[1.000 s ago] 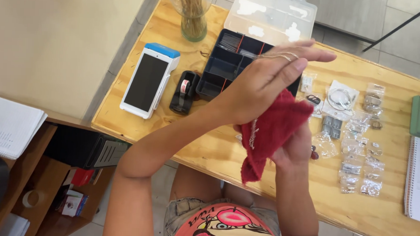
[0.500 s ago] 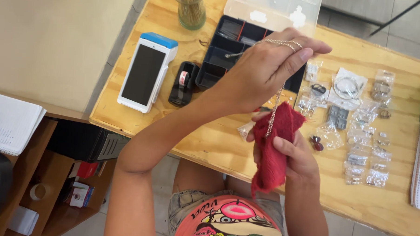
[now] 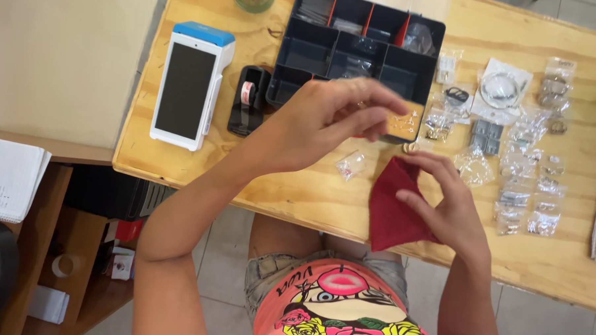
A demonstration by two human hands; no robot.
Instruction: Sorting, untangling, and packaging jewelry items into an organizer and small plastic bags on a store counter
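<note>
Right hand (image 3: 452, 206) pinching a folded red cloth (image 3: 395, 207), left hand (image 3: 333, 119) loosely curled – empty – above black compartment tray (image 3: 361, 54) holding small clear bags, wooden bench (image 3: 297, 187)

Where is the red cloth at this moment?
In the head view the red cloth hangs folded from the right hand at the wooden table's near edge, just right of a small clear bag and below the black compartment tray.

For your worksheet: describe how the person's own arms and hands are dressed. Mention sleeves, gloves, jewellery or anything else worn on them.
Both arms are bare along all that shows, with no sleeves in view. The left hand and the right hand wear no gloves. No watch or bracelet shows at either wrist. Whether any finger carries a ring is too blurred to tell.
</note>
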